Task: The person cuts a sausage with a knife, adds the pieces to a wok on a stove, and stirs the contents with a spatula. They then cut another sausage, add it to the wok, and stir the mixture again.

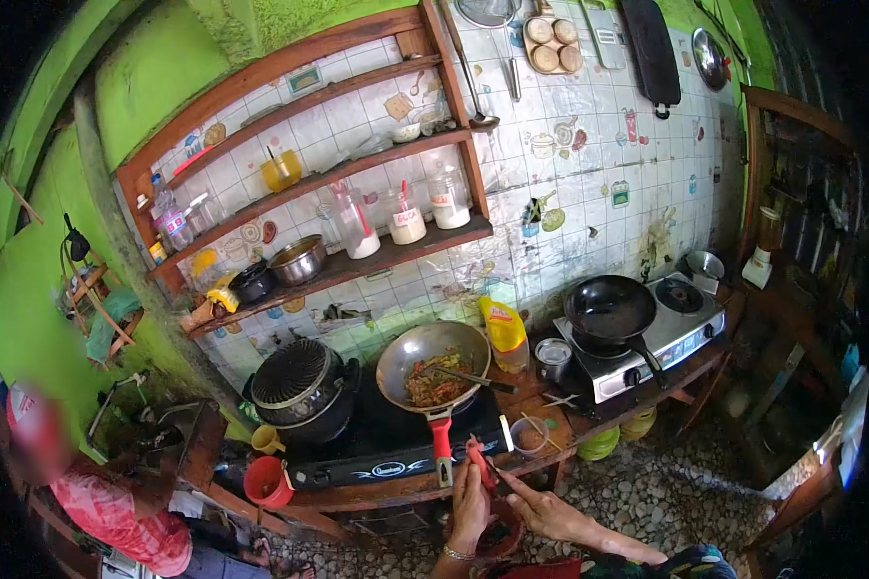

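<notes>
My left hand [469,509] is closed around a reddish-pink, elongated piece of food [478,456] and holds it upright; I cannot tell its exact kind. My right hand [548,513] is closed too, fingers pointing at that piece, on what looks like a small knife [493,470] with its blade against the food. Below both hands is a reddish bowl [502,537], partly hidden by them. Just beyond, a wok [387,371] with a red handle [441,439] sits on the black stove [330,470]. Chopped, cooked-looking food [433,384] lies in it under a metal turner [473,377].
A dark pan [610,307] rests on the silver stove [637,376] at right. Left of the wok stands a lidded black pot [299,391]. A yellow oil pouch [505,328], a tin [553,359] and a clear cup [528,436] are nearby. A person [130,511] stands at left.
</notes>
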The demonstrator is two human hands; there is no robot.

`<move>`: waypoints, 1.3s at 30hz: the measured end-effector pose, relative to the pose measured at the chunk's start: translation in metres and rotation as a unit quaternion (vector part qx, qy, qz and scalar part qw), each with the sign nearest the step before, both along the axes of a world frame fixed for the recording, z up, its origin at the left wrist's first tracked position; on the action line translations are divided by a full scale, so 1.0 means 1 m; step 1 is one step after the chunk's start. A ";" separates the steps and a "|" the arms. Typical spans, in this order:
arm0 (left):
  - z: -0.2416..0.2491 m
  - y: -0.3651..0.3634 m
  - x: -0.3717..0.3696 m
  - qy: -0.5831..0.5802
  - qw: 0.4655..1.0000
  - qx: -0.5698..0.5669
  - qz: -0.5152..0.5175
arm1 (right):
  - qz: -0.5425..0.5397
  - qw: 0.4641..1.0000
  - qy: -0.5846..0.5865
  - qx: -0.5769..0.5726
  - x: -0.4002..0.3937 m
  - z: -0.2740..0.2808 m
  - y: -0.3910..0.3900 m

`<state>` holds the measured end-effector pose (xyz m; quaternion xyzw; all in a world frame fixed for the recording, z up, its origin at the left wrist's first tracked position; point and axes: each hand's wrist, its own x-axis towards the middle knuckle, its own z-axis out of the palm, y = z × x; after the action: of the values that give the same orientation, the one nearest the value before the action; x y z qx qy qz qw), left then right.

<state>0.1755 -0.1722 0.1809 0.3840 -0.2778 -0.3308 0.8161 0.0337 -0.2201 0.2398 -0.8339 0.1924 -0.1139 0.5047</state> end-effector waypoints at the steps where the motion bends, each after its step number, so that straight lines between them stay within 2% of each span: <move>1: -0.004 -0.004 -0.001 0.012 1.000 -0.005 -0.005 | -0.001 1.000 -0.011 -0.011 -0.002 -0.001 -0.004; 4: -0.005 -0.011 -0.006 0.002 1.000 0.018 0.005 | 0.006 0.999 -0.032 0.001 -0.007 -0.001 -0.013; 7: -0.016 -0.019 -0.004 -0.018 0.999 0.025 0.009 | 0.022 0.999 0.022 0.031 -0.010 -0.004 -0.024; 10: -0.023 -0.026 -0.004 -0.066 0.996 0.050 0.037 | 0.018 1.000 -0.013 -0.011 -0.008 -0.028 -0.035; 13: -0.019 -0.032 -0.010 -0.046 0.997 0.036 0.042 | 0.024 0.997 -0.068 0.031 -0.010 -0.024 -0.039; 16: -0.014 -0.034 -0.016 -0.046 0.997 0.044 0.045 | 0.016 0.996 -0.083 -0.007 -0.015 -0.017 -0.042; 19: -0.009 -0.039 -0.023 -0.050 0.994 0.046 0.080 | 0.023 0.998 -0.053 -0.026 -0.017 -0.017 -0.049; 20: -0.011 -0.041 -0.024 -0.050 0.994 0.047 0.080 | 0.023 1.000 -0.011 -0.016 -0.018 -0.010 -0.049; 22: -0.016 -0.043 -0.025 0.004 0.997 0.004 0.076 | 0.025 0.999 0.030 -0.004 -0.019 -0.014 -0.051; 24: -0.010 -0.044 -0.029 -0.004 0.996 0.008 0.086 | 0.029 0.985 -0.149 -0.081 -0.016 -0.034 -0.053; 25: -0.008 -0.044 -0.030 -0.011 0.995 0.011 0.096 | 0.029 0.985 -0.149 -0.079 -0.017 -0.039 -0.055; 27: -0.007 -0.045 -0.027 -0.013 0.995 0.013 0.097 | 0.030 0.998 -0.015 -0.047 -0.018 -0.040 -0.057; 31: 0.006 -0.045 -0.027 -0.026 0.994 0.020 0.104 | 0.034 0.995 -0.042 -0.082 -0.018 -0.042 -0.055; 34: -0.002 -0.046 -0.023 -0.041 0.995 0.007 0.092 | 0.024 0.996 -0.023 -0.087 -0.021 -0.038 -0.053; 35: -0.003 -0.045 -0.024 -0.041 0.995 0.008 0.089 | 0.024 0.994 -0.051 -0.094 -0.021 -0.041 -0.053; 37: -0.002 -0.044 -0.025 0.005 0.997 0.011 0.080 | 0.023 0.992 -0.077 -0.100 -0.023 -0.041 -0.052; 39: -0.003 -0.043 -0.024 0.006 0.995 0.013 0.098 | 0.019 0.993 0.006 -0.118 -0.026 -0.036 -0.047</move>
<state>0.1512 -0.2154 0.1783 0.4179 -0.2291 -0.2550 0.8413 0.0077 -0.2672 0.2036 -0.8917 0.1646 -0.1210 0.4038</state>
